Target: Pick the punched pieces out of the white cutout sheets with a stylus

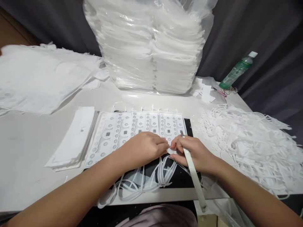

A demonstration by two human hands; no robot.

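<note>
A white die-cut sheet with rows of round and square cutouts lies on a black mat in front of me. My left hand rests curled on the sheet's near edge, fingertips pinching white material. My right hand meets it at the same spot, pinching the white scrap and gripping a long white-handled tool whose tip points up toward the sheet. Peeled white strips trail toward me from under both hands.
A stack of white sheets lies left of the mat. A tall plastic-wrapped bundle stands at the back, loose sheets at far left, a heap of white scrap strips at right, a green bottle behind it.
</note>
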